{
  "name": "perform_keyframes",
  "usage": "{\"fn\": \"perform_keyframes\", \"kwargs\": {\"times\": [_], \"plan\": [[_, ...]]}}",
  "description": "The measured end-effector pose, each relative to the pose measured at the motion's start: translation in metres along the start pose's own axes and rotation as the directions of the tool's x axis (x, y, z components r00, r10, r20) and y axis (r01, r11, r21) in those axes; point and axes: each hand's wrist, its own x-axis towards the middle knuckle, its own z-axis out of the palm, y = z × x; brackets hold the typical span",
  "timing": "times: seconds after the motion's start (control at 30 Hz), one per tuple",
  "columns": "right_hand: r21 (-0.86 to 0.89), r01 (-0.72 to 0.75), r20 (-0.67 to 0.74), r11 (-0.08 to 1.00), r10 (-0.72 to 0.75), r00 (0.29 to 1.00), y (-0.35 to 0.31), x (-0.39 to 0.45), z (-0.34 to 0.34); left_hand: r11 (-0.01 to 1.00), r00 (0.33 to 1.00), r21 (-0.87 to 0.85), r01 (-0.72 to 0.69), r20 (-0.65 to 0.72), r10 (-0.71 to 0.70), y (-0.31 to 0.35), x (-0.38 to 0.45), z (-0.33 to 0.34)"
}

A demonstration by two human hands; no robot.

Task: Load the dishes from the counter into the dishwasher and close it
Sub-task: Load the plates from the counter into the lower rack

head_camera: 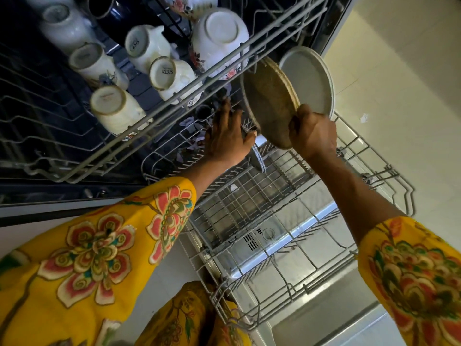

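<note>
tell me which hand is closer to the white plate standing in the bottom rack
Right. The right hand grips the brown plate that stands directly in front of the white plate, just below its rim. The left hand reaches into the rack further left, beyond the brown plate.

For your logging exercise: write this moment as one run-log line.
right hand: grips brown plate | left hand: in lower rack | white plate: racked | door: open

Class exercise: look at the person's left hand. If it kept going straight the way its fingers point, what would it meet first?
Most likely the dark cup-like item in the lower rack, just beyond the left hand and under the upper rack; depth is unclear there.
</note>
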Motion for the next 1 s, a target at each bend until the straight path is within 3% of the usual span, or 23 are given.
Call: {"fn": "perform_keyframes", "kwargs": {"times": [0.5,0.67,0.8,1.0], "plan": [[-0.098,-0.022,0.161,0.995,0.037,0.986,-0.005,0.01,0.014,1.0,0.999,-0.006,-0.017,0.029,0.017,-0.007,0.003,0.002],[-0.016,-0.11,0.097,0.994,0.111,0.989,0.002,-0.007,0.014,0.999,0.999,-0.005,-0.034,0.022,0.034,-0.009,0.005,0.003],[-0.014,-0.093,0.059,0.996,0.093,0.994,0.007,-0.013,0.006,0.999,0.999,-0.037,-0.034,0.008,0.034,-0.009,0.005,0.005],[-0.057,-0.053,0.139,0.997,0.06,0.988,0.001,-0.002,0.01,0.999,0.999,-0.039,-0.036,0.019,0.036,-0.008,0.005,0.004]]}}
